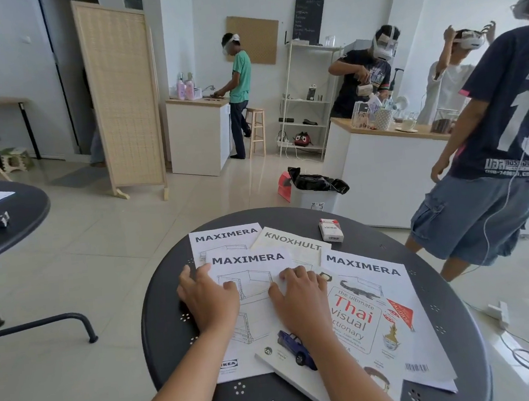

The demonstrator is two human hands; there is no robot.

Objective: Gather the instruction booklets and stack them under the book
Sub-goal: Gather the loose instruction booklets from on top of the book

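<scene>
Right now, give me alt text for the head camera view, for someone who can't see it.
Both hands, left hand and right hand, rest flat on a MAXIMERA booklet on a round dark table, beside a Thai visual dictionary and more spread booklets. Headset-wearing people work behind.

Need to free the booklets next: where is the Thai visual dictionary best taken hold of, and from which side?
Judging by its pose, grip the Thai visual dictionary at its near-left corner, coming from the near edge of the table. That corner hangs clear of the paper with bare tabletop under it. Its far side sits over the right MAXIMERA booklet, and the right hand rests at its left edge.
</scene>
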